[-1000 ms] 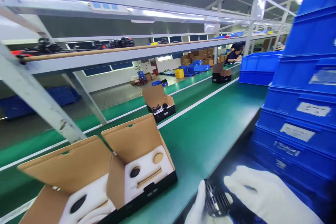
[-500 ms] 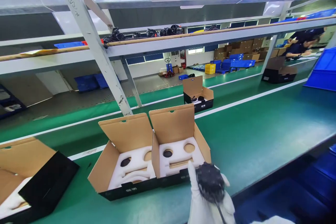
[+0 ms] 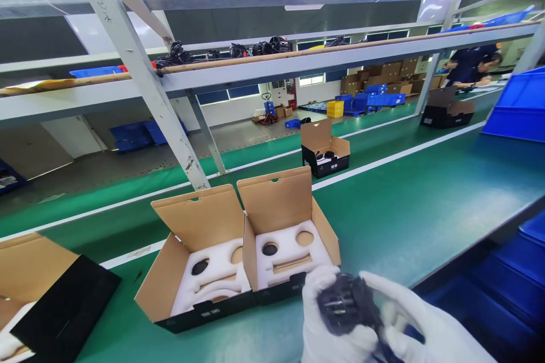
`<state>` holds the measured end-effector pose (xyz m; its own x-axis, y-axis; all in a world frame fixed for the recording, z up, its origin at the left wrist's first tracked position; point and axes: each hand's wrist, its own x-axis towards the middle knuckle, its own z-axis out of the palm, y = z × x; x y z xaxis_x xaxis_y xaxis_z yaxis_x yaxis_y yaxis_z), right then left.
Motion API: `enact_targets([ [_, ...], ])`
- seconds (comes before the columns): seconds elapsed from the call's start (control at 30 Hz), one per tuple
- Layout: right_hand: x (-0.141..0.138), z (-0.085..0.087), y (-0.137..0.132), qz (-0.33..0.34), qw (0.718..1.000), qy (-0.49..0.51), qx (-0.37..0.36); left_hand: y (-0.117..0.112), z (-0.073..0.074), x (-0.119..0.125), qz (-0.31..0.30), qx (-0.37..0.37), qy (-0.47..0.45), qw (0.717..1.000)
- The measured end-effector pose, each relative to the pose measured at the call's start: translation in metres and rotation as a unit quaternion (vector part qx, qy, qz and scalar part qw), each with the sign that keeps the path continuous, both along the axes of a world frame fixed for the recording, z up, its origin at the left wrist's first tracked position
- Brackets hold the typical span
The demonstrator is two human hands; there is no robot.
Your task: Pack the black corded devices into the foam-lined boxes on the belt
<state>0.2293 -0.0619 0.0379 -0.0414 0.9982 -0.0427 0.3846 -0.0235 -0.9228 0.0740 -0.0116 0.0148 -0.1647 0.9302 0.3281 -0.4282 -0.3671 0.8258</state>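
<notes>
Both my hands wear white gloves near the bottom edge. My left hand (image 3: 326, 329) and my right hand (image 3: 409, 323) are wrapped round a black ribbed device (image 3: 344, 303), holding it just in front of an open cardboard box (image 3: 279, 204). White foam (image 3: 292, 252) with round and slot cut-outs fills that box. A second open box (image 3: 196, 221) with the same foam stands touching its left side.
Both boxes sit on a green conveyor belt (image 3: 404, 204). Another open box (image 3: 326, 153) lies farther along, a black-sided one (image 3: 55, 295) at the left. Blue crates (image 3: 517, 105) stand right. A slanted metal post (image 3: 140, 74) carries the shelf above. A person (image 3: 472, 65) works far right.
My view swung left from the stacked blue crates to the boxes. My left hand carried the black device up to the box, and my right hand has now joined it on the device.
</notes>
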Motion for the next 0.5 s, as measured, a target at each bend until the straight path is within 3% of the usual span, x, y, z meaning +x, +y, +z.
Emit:
enact_targets([
  [0.07,-0.006,-0.002,0.005,0.010,0.997,0.073,-0.014,-0.005,-0.009,0.005,0.053,0.063,0.034,0.996],
  [0.13,-0.014,-0.001,0.008,-0.001,0.990,0.138,-0.028,-0.008,-0.014,0.007,0.058,0.107,0.051,0.991],
  [0.23,-0.022,0.004,0.009,-0.004,0.980,0.196,-0.023,-0.012,-0.012,0.004,0.081,0.173,0.108,0.976],
  [0.3,-0.022,0.006,0.010,0.017,0.969,0.247,-0.014,-0.015,-0.005,-0.001,0.109,0.169,0.165,0.965],
  [0.37,-0.020,0.004,0.013,0.039,0.935,0.353,-0.017,-0.018,0.004,-0.009,0.066,0.105,0.176,0.976],
  [0.43,-0.019,-0.003,0.017,0.047,0.887,0.458,-0.028,-0.020,0.012,-0.017,-0.016,0.040,0.141,0.989],
  [0.5,-0.020,-0.013,0.022,0.053,0.854,0.515,-0.043,-0.020,0.017,-0.023,-0.056,0.015,0.092,0.994],
])
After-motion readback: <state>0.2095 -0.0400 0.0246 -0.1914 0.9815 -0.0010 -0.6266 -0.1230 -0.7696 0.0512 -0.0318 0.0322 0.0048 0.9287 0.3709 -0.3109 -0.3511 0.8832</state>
